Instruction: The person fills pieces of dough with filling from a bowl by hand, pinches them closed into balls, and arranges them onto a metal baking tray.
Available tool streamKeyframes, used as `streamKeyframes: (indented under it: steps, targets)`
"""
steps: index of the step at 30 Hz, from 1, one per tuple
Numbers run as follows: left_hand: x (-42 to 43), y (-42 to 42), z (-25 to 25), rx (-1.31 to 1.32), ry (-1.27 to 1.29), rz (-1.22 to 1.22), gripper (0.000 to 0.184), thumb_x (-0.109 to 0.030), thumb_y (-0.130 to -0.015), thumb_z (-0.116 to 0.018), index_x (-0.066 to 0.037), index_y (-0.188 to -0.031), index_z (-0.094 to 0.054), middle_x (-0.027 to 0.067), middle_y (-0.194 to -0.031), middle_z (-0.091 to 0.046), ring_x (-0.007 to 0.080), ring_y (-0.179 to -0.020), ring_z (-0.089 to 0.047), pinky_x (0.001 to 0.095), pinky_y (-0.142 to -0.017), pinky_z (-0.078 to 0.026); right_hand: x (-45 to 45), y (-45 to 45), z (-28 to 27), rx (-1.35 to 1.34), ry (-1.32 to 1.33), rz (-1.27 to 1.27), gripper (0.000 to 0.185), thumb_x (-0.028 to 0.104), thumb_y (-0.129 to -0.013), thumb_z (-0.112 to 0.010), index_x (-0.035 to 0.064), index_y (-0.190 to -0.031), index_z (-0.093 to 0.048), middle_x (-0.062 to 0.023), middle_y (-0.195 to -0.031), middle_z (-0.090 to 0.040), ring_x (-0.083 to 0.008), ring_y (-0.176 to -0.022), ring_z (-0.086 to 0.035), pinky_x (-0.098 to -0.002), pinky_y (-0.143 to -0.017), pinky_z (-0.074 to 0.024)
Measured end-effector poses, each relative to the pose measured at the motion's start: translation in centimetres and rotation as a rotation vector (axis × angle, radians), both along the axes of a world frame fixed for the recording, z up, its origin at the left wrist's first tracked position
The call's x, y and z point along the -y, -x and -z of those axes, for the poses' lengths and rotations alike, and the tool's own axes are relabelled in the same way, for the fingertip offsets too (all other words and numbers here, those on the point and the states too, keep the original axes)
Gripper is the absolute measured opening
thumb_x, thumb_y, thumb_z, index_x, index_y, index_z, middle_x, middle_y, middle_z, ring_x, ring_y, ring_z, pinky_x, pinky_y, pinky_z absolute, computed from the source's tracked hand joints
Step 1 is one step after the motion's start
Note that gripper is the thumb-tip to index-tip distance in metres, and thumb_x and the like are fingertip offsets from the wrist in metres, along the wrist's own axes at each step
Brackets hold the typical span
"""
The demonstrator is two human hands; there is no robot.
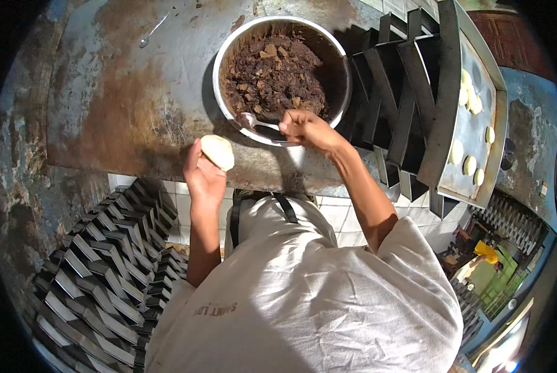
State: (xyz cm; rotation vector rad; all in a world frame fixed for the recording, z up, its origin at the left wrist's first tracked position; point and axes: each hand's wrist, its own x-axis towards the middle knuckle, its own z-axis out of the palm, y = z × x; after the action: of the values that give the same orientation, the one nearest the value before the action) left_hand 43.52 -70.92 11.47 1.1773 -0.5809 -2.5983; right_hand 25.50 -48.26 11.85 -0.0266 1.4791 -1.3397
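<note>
Left hand [205, 180]: turned palm up; dough [217, 153] is cradled on its fingers, with the thumb set along the outer side.
Right hand [309, 132]: curled; the handle of a spoon [248, 120] is pinched between thumb and fingers.
Spoon head: pointed toward the left-hand side, at the bowl's near rim; whether the rim is touched cannot be told.
Bowl [278, 19]: placed ahead of the hands, its near edge overlapped by the right one; brown filling [275, 78] is contained in it.
Table edge: crossed by both forearms.
Room: a narrow strip of table [116, 118] is seen between left hand and bowl; a broader stretch is spread left of that hand.
Right limit: formed by stacked trays [471, 133] beyond the right hand; dough pieces [457, 153] are carried there.
</note>
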Motion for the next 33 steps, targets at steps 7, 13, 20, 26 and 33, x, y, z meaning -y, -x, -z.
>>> streamKeyframes:
  steps: [7,13,20,26,33]
  targets:
    - [-8.9,5.0,-4.7,-0.304,-0.299,0.130,0.026,-0.027,-0.106,-0.054,-0.006,-0.119,-0.060,0.0095,-0.117,-0.068,0.0248,-0.113,-0.064,0.0417,-0.102,-0.050,-5.2,-5.4,-2.7,-0.227,0.251,0.214,0.025,0.013,-0.093,-0.077,0.0118,-0.084,-0.054,0.0091,-0.076,-0.049,-0.0023,-0.072,-0.043,-0.0223,-0.066,-0.0348]
    - [-17.0,4.9,-4.3,-0.326,-0.391,0.208,0.031,-0.030,-0.107,-0.052,-0.004,-0.123,-0.061,0.0112,-0.119,-0.067,0.0266,-0.116,-0.062,0.0440,-0.106,-0.047,-16.2,-12.7,3.5,-0.394,-0.039,0.427,0.025,0.022,-0.091,-0.078,0.0033,-0.102,-0.067,-0.0073,-0.102,-0.070,-0.0166,-0.098,-0.063,-0.0338,-0.091,-0.0489]
    - [-24.0,2.8,-3.9,-0.467,-0.412,0.279,0.043,-0.038,-0.106,-0.050,-0.002,-0.126,-0.061,0.0142,-0.129,-0.066,0.0307,-0.123,-0.060,0.0470,-0.110,-0.044,-29.9,-17.2,14.5,-0.596,-0.326,0.385,0.016,0.016,-0.095,-0.069,0.0020,-0.102,-0.065,-0.0126,-0.101,-0.069,-0.0214,-0.094,-0.064,-0.0337,-0.086,-0.0500]
    - [-29.2,0.7,-4.9,-0.442,-0.363,0.303,0.050,-0.044,-0.105,-0.050,-0.002,-0.128,-0.060,0.0165,-0.130,-0.065,0.0329,-0.124,-0.059,0.0481,-0.109,-0.044,-25.7,-13.5,1.1,-0.664,-0.339,0.417,0.057,0.052,-0.100,-0.056,-0.0014,-0.093,-0.075,-0.0222,-0.085,-0.073,-0.0370,-0.085,-0.071,-0.0428,-0.081,-0.0543]
    - [-31.7,-0.7,-6.7,-0.349,0.267,0.484,0.034,-0.024,-0.102,-0.055,0.000,-0.126,-0.058,0.0135,-0.123,-0.065,0.0242,-0.115,-0.063,0.0380,-0.099,-0.051,-25.5,-13.2,-7.2,-0.004,0.458,0.381,0.058,0.023,-0.095,-0.073,0.0056,-0.145,-0.051,-0.0064,-0.128,-0.062,-0.0197,-0.114,-0.061,-0.0356,-0.097,-0.0502]
